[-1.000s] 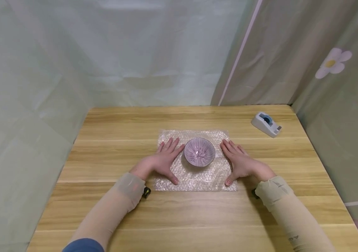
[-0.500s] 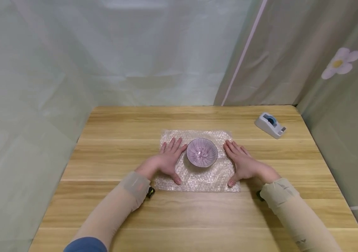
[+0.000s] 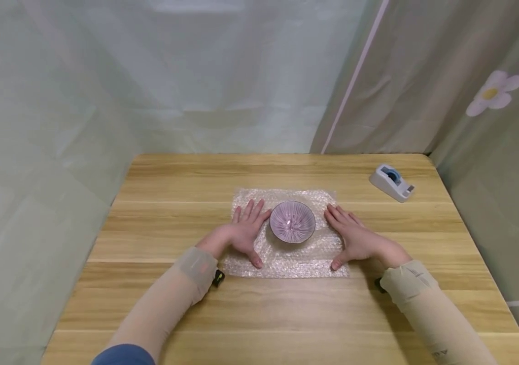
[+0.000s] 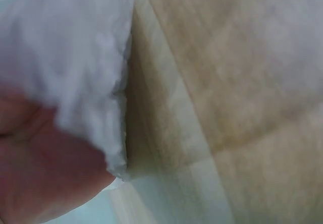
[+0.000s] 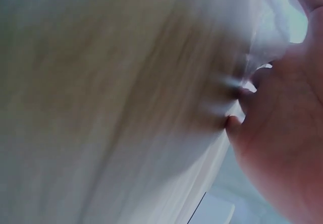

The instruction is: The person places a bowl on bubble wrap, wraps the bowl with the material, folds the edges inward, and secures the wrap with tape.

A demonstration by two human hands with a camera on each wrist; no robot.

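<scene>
A small bowl (image 3: 292, 222) with purple stripes stands upright on a sheet of bubble wrap (image 3: 296, 267), a little behind its middle. My left hand (image 3: 244, 234) lies spread on the left part of the sheet, its index fingertip close to the bowl's rim; whether they touch I cannot tell. On the right edge of the sheet rests my right hand (image 3: 354, 239), fingers extended and apart from the bowl. Close up, the left wrist view has the wrap's edge (image 4: 96, 72) over part of the palm. The right palm (image 5: 287, 133) fills the side of the right wrist view.
A grey tape dispenser (image 3: 391, 182) sits at the back right of the wooden table (image 3: 296, 314). Hanging curtains (image 3: 222, 76) close off the back and both sides. Each wrist carries a small black device (image 3: 218, 278).
The whole head view has shifted slightly, so everything on the table appears a little further right. Both hands keep their places on the bubble wrap, and the bowl stays where it was.
</scene>
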